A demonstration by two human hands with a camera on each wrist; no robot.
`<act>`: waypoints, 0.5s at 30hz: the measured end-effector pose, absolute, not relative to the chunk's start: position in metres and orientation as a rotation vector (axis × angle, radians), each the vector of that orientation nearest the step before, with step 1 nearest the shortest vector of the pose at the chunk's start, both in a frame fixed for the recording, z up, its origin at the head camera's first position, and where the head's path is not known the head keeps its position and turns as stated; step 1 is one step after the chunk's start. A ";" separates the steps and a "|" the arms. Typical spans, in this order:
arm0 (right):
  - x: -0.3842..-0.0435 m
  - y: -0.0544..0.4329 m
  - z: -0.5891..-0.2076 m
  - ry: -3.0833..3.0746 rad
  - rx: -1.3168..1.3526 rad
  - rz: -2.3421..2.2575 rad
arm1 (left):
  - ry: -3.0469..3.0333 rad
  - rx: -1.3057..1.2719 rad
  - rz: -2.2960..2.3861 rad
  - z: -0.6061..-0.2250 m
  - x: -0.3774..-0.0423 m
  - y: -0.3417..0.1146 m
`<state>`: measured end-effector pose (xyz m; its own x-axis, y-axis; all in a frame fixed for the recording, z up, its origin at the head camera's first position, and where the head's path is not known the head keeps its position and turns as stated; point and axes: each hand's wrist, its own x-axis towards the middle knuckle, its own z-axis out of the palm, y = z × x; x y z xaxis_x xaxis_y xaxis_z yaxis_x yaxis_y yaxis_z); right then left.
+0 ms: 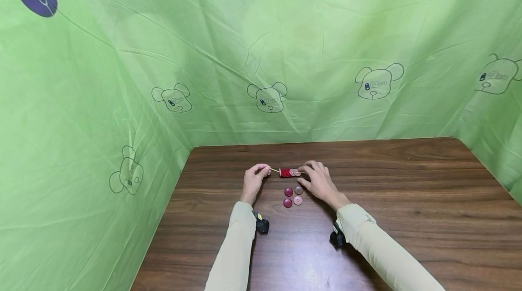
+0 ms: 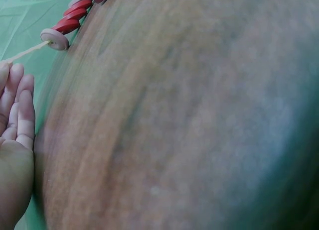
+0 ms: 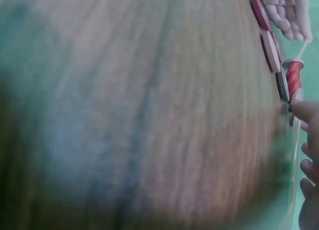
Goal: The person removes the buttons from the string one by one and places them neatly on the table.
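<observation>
Red and pink buttons (image 1: 287,172) are threaded in a row on a thin yellowish cord (image 1: 275,170) at the table's middle. Its left end is pinched by my left hand (image 1: 253,182) between thumb and fingertips; in the left wrist view the cord (image 2: 27,52) runs up to a pale pink end button (image 2: 55,39). At the row's right end, my right hand (image 1: 322,184) has thumb and index apart, with cord visible between them. A fingertip overlaps the last pink button (image 3: 298,94) in the right wrist view. Whether other fingers touch the cord is hidden.
Loose buttons lie in front of the row: two dark red ones (image 1: 288,192), a greyish one (image 1: 299,190) and a pink one (image 1: 298,200). The brown wooden table (image 1: 408,182) meets a green cloth (image 1: 322,100) behind.
</observation>
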<state>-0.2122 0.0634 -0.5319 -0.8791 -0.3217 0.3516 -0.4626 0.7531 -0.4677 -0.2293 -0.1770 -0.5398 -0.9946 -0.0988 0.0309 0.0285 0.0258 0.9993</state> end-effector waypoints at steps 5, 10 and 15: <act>-0.215 0.062 -0.532 -2.740 0.620 0.787 | -2.196 0.042 -2.112 -0.521 -0.218 -0.174; -0.218 0.057 -0.532 -2.773 0.617 0.770 | -2.194 0.026 -2.115 -0.514 -0.213 -0.173; -0.219 0.053 -0.529 -2.784 0.593 0.769 | -2.204 0.026 -2.126 -0.513 -0.212 -0.173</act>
